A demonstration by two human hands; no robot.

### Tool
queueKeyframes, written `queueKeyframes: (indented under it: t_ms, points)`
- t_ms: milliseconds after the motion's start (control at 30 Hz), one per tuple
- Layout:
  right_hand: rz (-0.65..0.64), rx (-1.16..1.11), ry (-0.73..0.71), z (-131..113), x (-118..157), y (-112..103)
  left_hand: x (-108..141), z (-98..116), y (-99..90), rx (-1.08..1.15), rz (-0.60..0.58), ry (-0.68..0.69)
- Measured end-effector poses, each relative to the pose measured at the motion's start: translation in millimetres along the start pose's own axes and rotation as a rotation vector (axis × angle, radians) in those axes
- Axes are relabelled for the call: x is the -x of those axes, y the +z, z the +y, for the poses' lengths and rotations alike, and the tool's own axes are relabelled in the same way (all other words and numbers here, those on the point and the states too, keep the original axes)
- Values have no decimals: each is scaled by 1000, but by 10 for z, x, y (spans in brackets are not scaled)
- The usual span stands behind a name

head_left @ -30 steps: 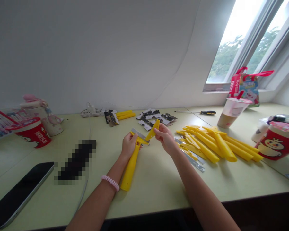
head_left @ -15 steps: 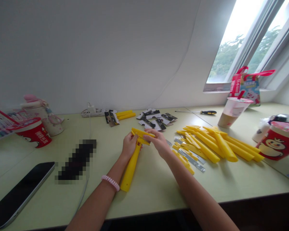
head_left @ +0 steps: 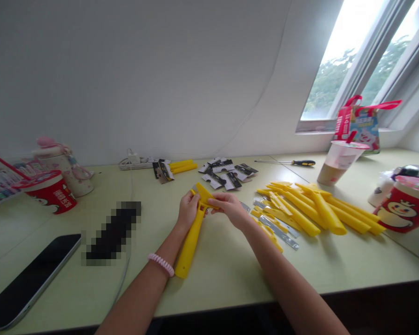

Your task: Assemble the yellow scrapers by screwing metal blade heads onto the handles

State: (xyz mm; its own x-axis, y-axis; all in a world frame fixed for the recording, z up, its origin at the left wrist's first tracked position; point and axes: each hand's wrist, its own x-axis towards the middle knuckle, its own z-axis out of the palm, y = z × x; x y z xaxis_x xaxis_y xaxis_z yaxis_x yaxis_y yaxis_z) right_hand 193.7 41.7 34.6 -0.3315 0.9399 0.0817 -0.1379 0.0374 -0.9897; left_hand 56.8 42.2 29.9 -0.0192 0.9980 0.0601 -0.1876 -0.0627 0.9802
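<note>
Left hand (head_left: pixel 187 210) fingers curled round long yellow plastic scraper (head_left: pixel 190 246); right hand (head_left: pixel 230 209) fingers pressed together, pinching yellow plastic blade cover (head_left: pixel 204 196) at its head

Two hands (head_left: pixel 187 210) (head_left: pixel 230 209), one yellow scraper (head_left: pixel 190 244)

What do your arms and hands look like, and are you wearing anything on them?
Both the left arm and the right arm are bare, with no sleeves in view. Neither the left hand nor the right hand wears a glove. A pink coiled band circles the left wrist; the right wrist has nothing on it.
</note>
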Motion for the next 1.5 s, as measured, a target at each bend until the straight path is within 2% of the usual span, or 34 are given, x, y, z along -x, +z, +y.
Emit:
queueKeyframes:
  t_ms: [200, 367, 567, 800, 867, 1033, 1500]
  points:
    - [-4, 14, -1, -25, 6, 22, -37, -4, -11, 107, 35, -113]
    - [28, 58, 1, -1, -6, 8, -92, -10, -54, -9, 136, -126]
    - [38, 89, 102, -23, 7, 0, -91, -7, -66, -58, 159, -207]
    - [139, 37, 229, -15, 0, 14, -118, -43, -85, -24, 150, -275]
    - [153, 41, 222, -5, 0, 16, -124, -51, -91, -17, 147, -282]
    - [76, 101, 163, 23, 2, 27, -112, -56, -96, -11, 103, -284]
    - [71, 74, 115, 66, -9, 8, -129, -38, -114, 42, 112, -358]
